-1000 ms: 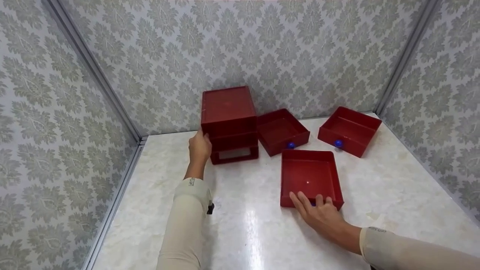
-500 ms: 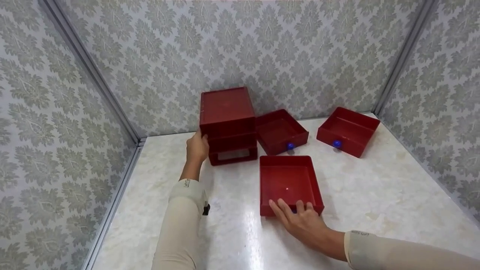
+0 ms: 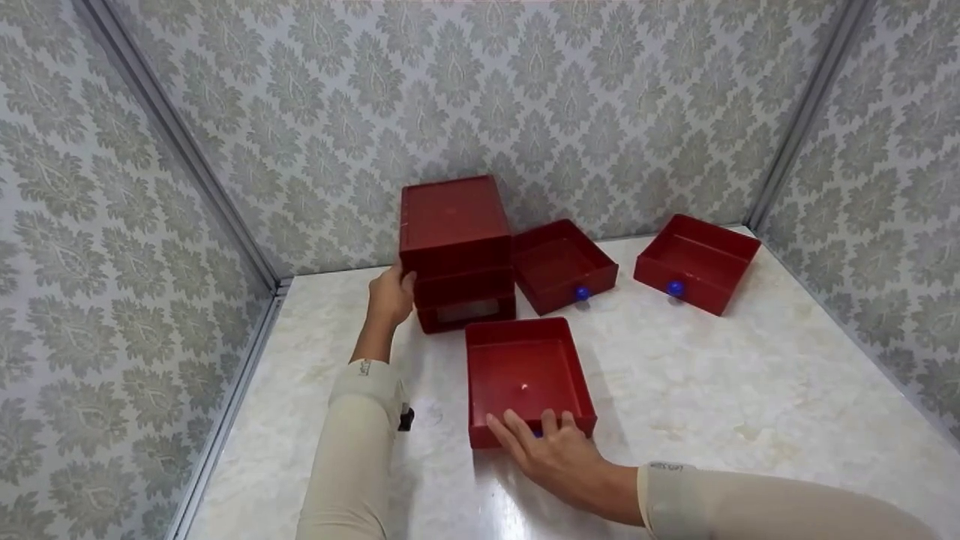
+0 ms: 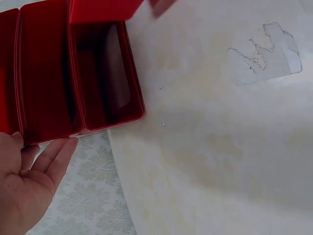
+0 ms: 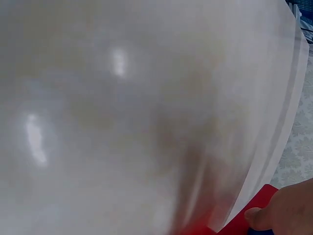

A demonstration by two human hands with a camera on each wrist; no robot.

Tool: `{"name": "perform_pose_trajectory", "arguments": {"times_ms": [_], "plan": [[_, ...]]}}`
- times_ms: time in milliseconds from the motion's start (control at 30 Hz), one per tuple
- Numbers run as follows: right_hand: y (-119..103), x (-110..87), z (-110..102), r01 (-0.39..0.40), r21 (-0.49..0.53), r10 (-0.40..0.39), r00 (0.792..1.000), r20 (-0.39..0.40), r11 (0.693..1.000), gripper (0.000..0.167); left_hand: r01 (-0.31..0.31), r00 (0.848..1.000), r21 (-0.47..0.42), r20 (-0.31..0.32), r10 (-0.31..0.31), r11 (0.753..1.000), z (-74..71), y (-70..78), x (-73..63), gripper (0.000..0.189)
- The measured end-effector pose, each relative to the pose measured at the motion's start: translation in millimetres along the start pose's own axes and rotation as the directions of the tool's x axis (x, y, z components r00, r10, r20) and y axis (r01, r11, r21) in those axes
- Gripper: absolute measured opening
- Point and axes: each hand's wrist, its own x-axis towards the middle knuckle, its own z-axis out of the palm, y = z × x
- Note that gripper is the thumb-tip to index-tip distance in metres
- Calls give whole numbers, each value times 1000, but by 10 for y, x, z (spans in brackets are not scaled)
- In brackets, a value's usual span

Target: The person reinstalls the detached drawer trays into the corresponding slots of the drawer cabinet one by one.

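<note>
My left hand (image 3: 392, 296) holds the front left edge of a dark red drawer cabinet (image 3: 454, 214), whose slots show no drawers in them. In the left wrist view, the left fingers (image 4: 57, 159) lie against the cabinet's side wall. Just in front of the cabinet is a red drawer (image 3: 525, 367). My right hand (image 3: 559, 457) grips its front panel, fingertips over the top edge. The drawer's blue knob is mostly covered by this hand; in the right wrist view, the thumb (image 5: 257, 218) presses the panel beside the knob.
Two more red drawers with blue knobs lie behind: one drawer (image 3: 562, 262) right beside the cabinet, the other drawer (image 3: 697, 262) farther right. A patterned wall (image 3: 540, 112) runs along the back of the pale table (image 3: 720, 390), with side walls left and right.
My right hand has moved left with the drawer, bringing it from the right to just in front of the cabinet. My left hand has stayed at the cabinet's side.
</note>
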Motion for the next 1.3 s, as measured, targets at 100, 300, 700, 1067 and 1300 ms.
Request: {"name": "perform_pose_trajectory", "arguments": {"times_ms": [100,300,700,1067,1300], "plan": [[-19,88,-18,5,10,-5,1000,11,1000,86,-9,1000,-3,-7,9,1000,-7,-1,1,39],[-52,222,-1,10,3,-10,1000,22,1000,88,-9,1000,-3,4,9,1000,-17,4,-7,37],[-146,438,69,-27,34,29,999,-44,999,80,-9,1000,13,-16,9,1000,-3,16,-11,35],[-209,621,104,-38,69,43,997,-68,997,76,-7,1000,0,-28,7,1000,-11,40,-44,34],[-229,714,119,-15,88,17,1000,-23,996,77,16,1000,-4,-15,-16,1000,-9,40,-33,36]]}}
